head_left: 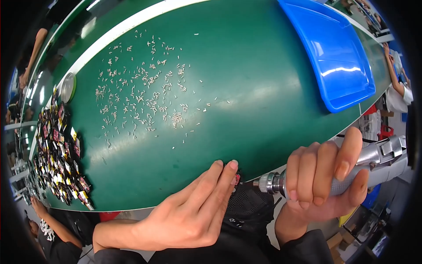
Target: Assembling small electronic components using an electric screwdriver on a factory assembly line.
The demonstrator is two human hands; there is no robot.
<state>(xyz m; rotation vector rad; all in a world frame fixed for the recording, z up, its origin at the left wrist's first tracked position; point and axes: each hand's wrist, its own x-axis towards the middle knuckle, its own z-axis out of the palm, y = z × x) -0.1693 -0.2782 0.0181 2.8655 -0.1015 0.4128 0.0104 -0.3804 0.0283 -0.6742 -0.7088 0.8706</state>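
Observation:
At the near edge of the green table, my left hand [189,209] is closed, its fingers together, on a small black part with a red face [238,178]. Most of that part is hidden behind the fingertips. My right hand [318,176] is wrapped round a silver-grey power screwdriver [378,169] held nearly level, with a lever on its upper side. Its knurled chuck [266,183] and thin bit point left at the small part; whether the bit touches it I cannot tell.
Many tiny metal pins or screws [151,103] lie scattered over the green table [246,66]. A heap of small black parts with yellow, white and red labels [59,154] sits at left, beside a round tin [68,87]. A blue tray [340,57] stands far right. Other people work nearby.

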